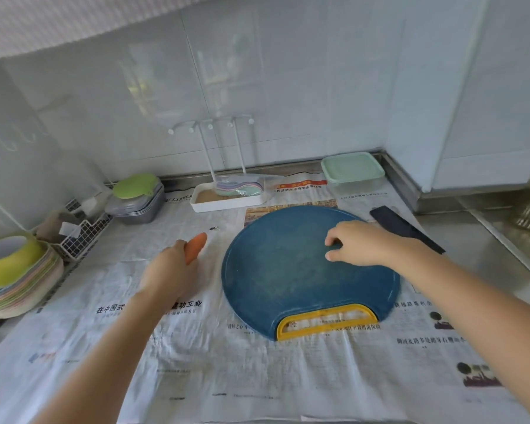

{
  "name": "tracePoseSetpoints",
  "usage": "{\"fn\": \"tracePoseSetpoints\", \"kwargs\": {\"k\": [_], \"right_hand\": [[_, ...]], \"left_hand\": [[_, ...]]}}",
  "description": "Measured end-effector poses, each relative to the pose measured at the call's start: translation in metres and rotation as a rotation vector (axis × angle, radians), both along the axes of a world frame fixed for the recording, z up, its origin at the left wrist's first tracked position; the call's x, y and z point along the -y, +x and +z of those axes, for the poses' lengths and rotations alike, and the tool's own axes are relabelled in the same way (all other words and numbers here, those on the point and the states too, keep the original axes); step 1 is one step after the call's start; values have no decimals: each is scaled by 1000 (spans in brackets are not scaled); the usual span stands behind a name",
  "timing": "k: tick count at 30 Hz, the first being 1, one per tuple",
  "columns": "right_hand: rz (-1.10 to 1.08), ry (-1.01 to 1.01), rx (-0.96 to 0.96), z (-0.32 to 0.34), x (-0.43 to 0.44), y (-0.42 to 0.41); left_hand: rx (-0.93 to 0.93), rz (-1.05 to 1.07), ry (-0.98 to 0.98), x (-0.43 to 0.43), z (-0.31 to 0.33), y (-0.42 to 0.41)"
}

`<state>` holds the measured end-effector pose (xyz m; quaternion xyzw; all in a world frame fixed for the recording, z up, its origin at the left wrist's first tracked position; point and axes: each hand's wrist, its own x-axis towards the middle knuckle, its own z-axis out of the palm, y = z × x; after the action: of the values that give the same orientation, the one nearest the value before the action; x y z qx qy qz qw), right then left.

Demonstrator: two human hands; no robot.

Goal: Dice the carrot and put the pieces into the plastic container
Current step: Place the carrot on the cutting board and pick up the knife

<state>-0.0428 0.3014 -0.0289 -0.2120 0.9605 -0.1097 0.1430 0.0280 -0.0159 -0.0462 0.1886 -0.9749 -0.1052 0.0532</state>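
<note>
Carrot (196,246) is in the left hand (169,272) — fingers wrapped round its thick end, tip sticking out away from the person and angled a bit right. It's over the newspaper (196,347), just left of the blue cutting board (273,270), not on it yet. Long axis runs roughly front-to-back, so my read is a short sideways move right puts it on the board.

Right hand (360,243) is over the far right part of the board, fingers bent, holding nothing. Can't tell if the tips touch the surface.

Knife (406,231), or what looks like one (dark, flat), lies just off the board's right edge beyond the right wrist, so the right hand is clearly the nearer one for it.

Plastic container (352,171) sits at the back right corner beyond the board, green lid on — lid has to come off before pieces go in. Carrot looks whole, so cutting hasn't started.

Tabletop (478,258) is steel, mostly papered over. White tiled walls on two sides, white rack tray (227,203) at the back, stacked plates (19,289) and wire basket (83,234) on the left.
</note>
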Motion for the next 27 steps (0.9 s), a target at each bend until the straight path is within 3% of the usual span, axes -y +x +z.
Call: {"fn": "tracePoseSetpoints", "kwargs": {"k": [5, 8, 12, 18, 22, 27], "right_hand": [[-65, -69, -18, -5, -15, 24], [-226, -82, -119, -1, -34, 29], [-403, 62, -190, -4, -61, 40], [-618, 96, -199, -20, -89, 50], [-537, 82, -220, -27, -98, 48], [-476, 42, -187, -20, -103, 40]], "left_hand": [[-112, -270, 51, -43, 23, 7], [-10, -517, 74, -82, 35, 9], [131, -764, 18, -123, 27, 2], [167, -872, -95, -163, 9, -4], [111, -882, -117, -166, 2, -7], [105, -850, 17, -162, -4, -15]]}}
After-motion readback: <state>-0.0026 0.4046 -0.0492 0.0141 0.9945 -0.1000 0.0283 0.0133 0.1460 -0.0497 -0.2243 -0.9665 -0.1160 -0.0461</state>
